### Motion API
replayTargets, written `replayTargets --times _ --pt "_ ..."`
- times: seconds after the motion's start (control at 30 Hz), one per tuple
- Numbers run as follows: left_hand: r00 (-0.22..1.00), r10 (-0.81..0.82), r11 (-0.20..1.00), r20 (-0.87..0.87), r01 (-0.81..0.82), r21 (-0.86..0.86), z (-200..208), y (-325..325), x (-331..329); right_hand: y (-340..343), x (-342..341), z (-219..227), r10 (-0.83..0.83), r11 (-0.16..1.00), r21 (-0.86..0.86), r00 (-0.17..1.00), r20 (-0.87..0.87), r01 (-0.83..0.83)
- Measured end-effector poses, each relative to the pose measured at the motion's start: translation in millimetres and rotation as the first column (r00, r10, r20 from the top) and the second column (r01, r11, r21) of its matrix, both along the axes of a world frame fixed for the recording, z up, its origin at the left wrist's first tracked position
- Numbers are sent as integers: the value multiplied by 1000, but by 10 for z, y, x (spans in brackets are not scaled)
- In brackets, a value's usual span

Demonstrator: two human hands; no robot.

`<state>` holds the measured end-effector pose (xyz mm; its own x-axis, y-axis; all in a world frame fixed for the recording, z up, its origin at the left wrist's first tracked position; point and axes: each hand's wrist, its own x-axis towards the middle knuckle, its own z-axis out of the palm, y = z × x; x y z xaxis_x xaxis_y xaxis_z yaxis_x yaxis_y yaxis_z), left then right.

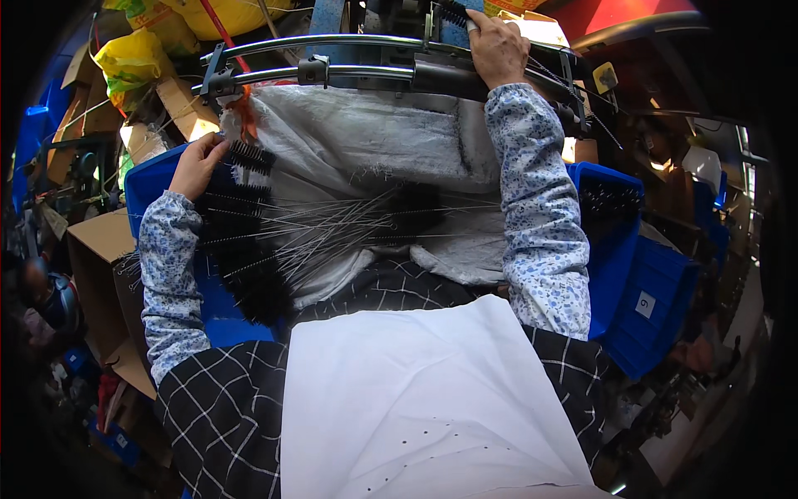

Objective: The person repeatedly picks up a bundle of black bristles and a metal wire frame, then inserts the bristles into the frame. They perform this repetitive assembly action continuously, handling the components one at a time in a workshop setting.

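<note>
My left hand (198, 166) is raised at the left with thumb and fingers pinched together, at the end of a short black bristle brush (251, 156). Below it, a heap of black wire-stemmed brushes (249, 249) lies across my lap, their thin metal stems pointing right. A second dark cluster of brush heads (416, 212) sits at the middle of the cloth. Up at the machine, my right hand (499, 51) is closed, its fingertips against another black brush (453, 12). Part of that brush is cut off by the top edge.
Metal rods of the machine (357, 73) run across the far side, above a pale cloth (357, 125). Blue bins stand at the left (150, 187) and right (640, 308). Beside the left bin is an open cardboard box (104, 274). A yellow bag (129, 62) lies at the far left.
</note>
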<state>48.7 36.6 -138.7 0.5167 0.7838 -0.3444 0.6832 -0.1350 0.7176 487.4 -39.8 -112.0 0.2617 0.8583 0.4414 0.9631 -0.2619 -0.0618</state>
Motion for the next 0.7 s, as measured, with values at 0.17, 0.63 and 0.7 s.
replayTargets --times 0.17,0.63,0.7 --pt "975 101 975 197 -136 174 194 -25 -23 25 -26 13 99 993 80 990 -105 -91" --pt "526 294 682 798 -700 210 1273 -114 -339 53 -50 95 72 994 89 997 -37 -69" --pt "516 287 686 807 -699 203 1279 -142 -282 135 13 9 96 993 73 994 -58 -92"
